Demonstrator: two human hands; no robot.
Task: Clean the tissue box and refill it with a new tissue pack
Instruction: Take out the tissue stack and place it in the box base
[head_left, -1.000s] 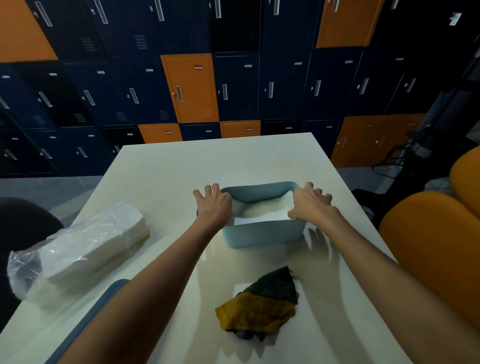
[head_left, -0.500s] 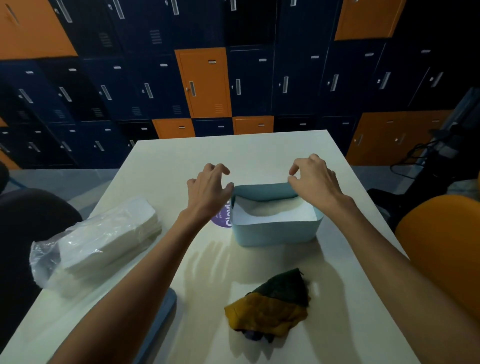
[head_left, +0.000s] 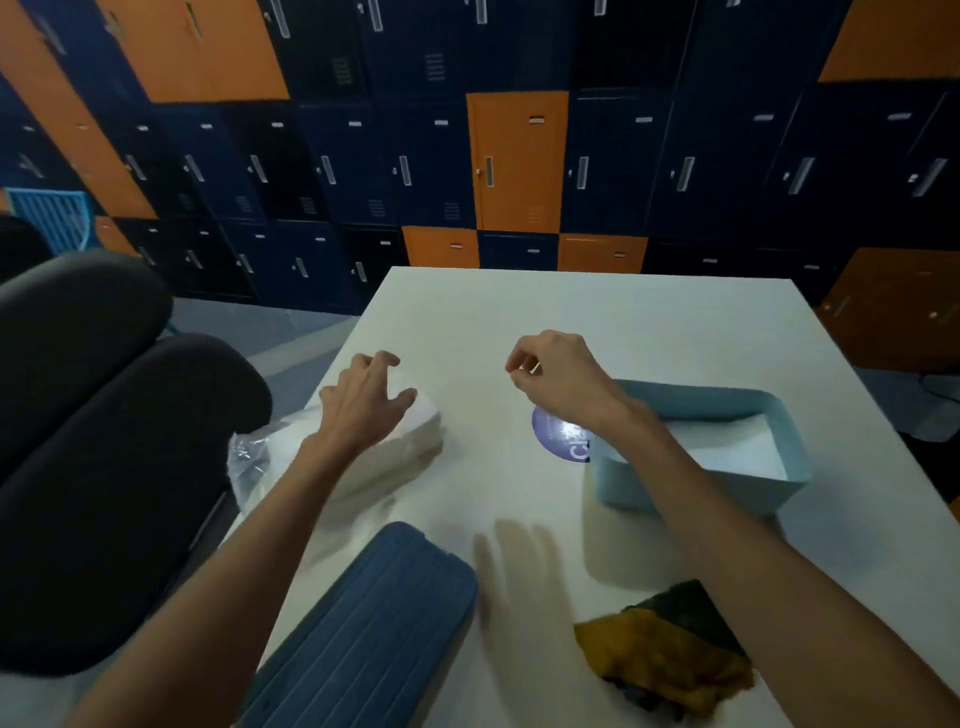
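Looks like the refill step: left hand (head_left: 363, 402) spread over tissue pack (head_left: 418, 439), grip released; right hand (head_left: 558, 376) curled, can't tell if holding. Next, lift pack into tissue box (head_left: 717, 402).

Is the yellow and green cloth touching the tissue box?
Apart. The head view shows bare table between the cloth and the tissue box.

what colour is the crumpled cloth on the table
The cloth is mustard yellow and dark green, seen in the head view.
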